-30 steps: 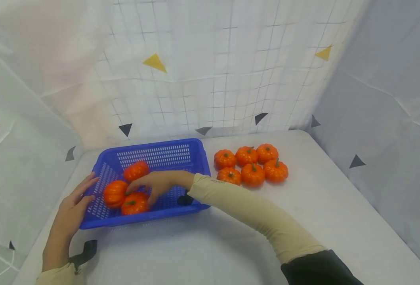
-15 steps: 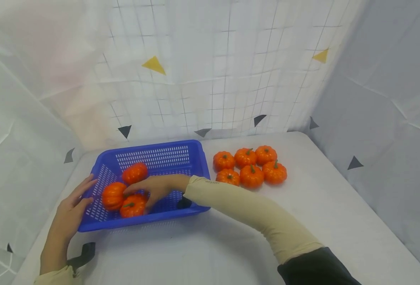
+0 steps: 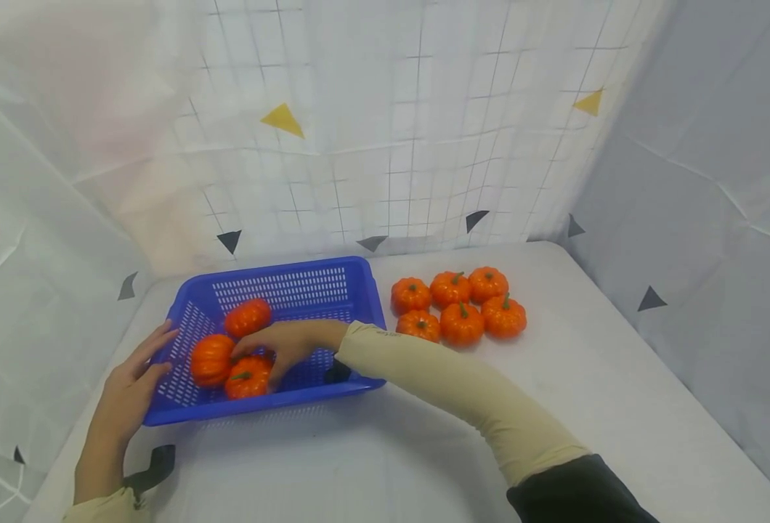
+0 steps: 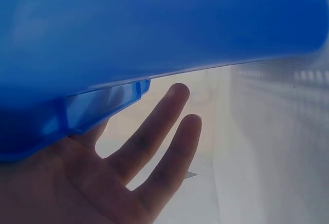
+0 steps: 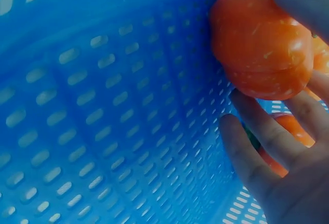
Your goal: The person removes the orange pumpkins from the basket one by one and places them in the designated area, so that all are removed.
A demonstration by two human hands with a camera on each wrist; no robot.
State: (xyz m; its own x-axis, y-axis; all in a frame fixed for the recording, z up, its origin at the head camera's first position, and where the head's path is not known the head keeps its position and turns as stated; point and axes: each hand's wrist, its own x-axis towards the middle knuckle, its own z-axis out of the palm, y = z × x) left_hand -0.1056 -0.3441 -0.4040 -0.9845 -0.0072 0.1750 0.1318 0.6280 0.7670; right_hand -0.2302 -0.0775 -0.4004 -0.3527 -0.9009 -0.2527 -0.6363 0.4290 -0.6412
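A blue perforated basket (image 3: pixel 264 407) stands on the left of the white table with three small orange pumpkins inside. My right hand (image 3: pixel 287 347) reaches into it and holds the front pumpkin (image 3: pixel 248 379) between thumb and fingers; in the right wrist view that pumpkin (image 5: pixel 262 44) lies close to the basket's side wall. Touching it on the left is a second pumpkin (image 3: pixel 211 361), and a third pumpkin (image 3: pixel 248 318) lies behind. My left hand (image 3: pixel 126 392) rests against the basket's left rim, its fingers (image 4: pixel 175 152) extended in the left wrist view.
Several more small pumpkins (image 3: pixel 461 324) sit in two rows on the table to the right of the basket. White cloth walls with grid lines and coloured triangles enclose the back and sides of the table (image 3: pixel 555 407).
The front and left pumpkins in the basket have shifted slightly to the right in the last half second. My left hand and the basket have stayed put.
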